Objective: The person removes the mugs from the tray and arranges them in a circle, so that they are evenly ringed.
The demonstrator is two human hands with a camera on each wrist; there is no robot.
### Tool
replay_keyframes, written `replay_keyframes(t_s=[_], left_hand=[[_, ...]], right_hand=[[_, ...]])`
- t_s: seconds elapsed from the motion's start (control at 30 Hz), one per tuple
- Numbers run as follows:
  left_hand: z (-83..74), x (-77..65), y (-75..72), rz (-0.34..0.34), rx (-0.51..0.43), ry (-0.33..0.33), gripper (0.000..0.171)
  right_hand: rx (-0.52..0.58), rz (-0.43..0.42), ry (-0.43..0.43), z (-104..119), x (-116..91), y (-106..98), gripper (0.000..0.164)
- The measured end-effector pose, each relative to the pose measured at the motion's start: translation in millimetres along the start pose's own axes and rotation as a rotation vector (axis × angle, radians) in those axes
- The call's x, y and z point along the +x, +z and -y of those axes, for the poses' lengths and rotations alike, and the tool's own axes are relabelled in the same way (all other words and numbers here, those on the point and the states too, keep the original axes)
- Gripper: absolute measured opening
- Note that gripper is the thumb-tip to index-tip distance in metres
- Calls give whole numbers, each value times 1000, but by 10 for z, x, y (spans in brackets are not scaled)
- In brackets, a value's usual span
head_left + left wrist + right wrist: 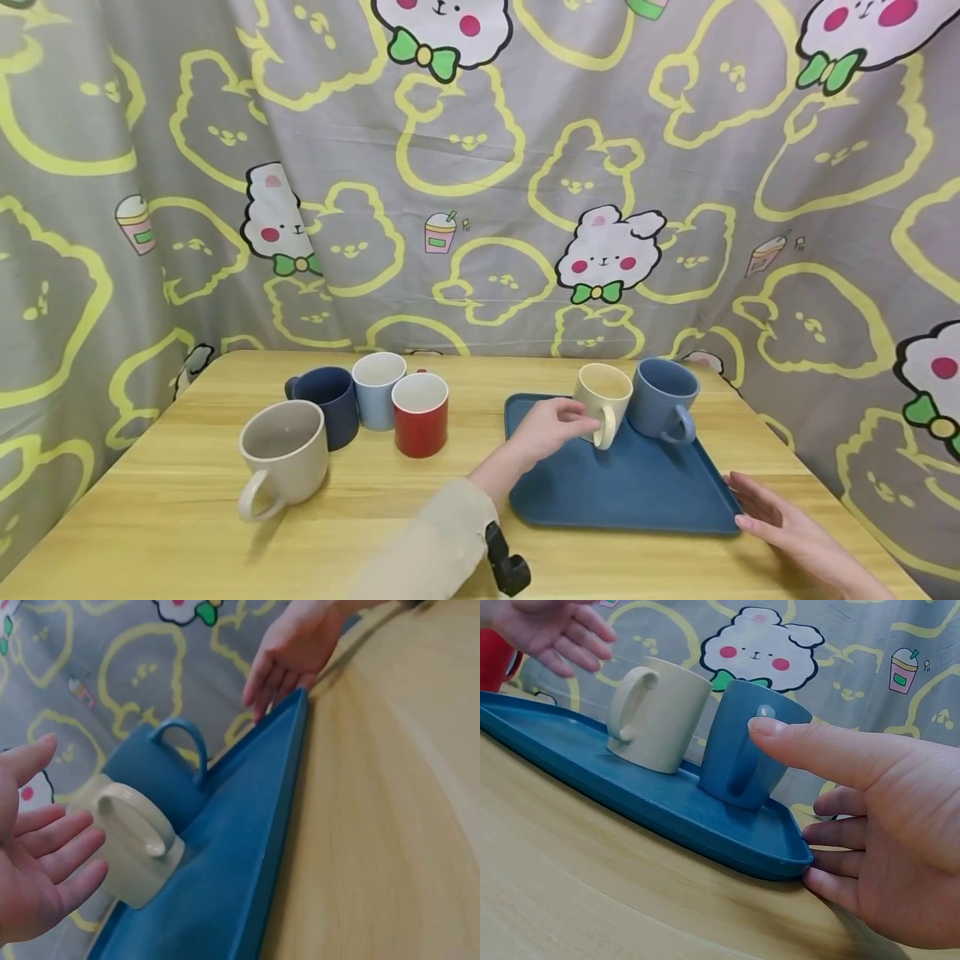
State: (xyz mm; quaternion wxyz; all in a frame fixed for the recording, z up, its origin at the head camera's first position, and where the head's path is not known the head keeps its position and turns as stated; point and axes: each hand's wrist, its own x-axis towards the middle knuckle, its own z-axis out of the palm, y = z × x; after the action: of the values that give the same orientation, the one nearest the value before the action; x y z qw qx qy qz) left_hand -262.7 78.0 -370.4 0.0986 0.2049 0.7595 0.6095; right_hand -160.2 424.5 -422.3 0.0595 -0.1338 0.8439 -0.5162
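Observation:
On the blue tray (pixel 622 498) stand a cream mug (pixel 621 411) and a blue mug (pixel 651 412), side by side at its far right. Both mugs are upright, their handles facing the near side. My left hand (pixel 550 429) is just left of the cream mug; in the left wrist view its fingers are spread and hold nothing. At the tray's near right corner is my right hand (pixel 780 521). Its fingertips (pixel 821 881) meet the tray's outer edge, while the thumb reaches out above the rim, overlapping the blue mug in the right wrist view.
Left of the tray, a red mug (pixel 421 429), a light blue mug (pixel 372 404), a navy mug (pixel 341 410) and a larger beige mug (pixel 300 471) stand grouped on the wooden table (pixel 375 533). A patterned curtain (pixel 480 225) hangs behind the table and along its sides.

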Motion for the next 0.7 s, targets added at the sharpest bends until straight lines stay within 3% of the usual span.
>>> replay_keyframes(t_s=[0.17,0.37,0.57,0.7], left_hand=[[73,130,209,-5,16,-30,38],[110,200,435,-19,24,-43,17],[145,238,524,-29,-102,-65,16],[188,271,531,-29,-151,-76,22]], right_hand=[[13,6,33,-23,12,-8,60],[18,25,59,0,30,-13,62],[22,60,160,25,47,-33,66],[9,69,148,26,51,-40,65]])
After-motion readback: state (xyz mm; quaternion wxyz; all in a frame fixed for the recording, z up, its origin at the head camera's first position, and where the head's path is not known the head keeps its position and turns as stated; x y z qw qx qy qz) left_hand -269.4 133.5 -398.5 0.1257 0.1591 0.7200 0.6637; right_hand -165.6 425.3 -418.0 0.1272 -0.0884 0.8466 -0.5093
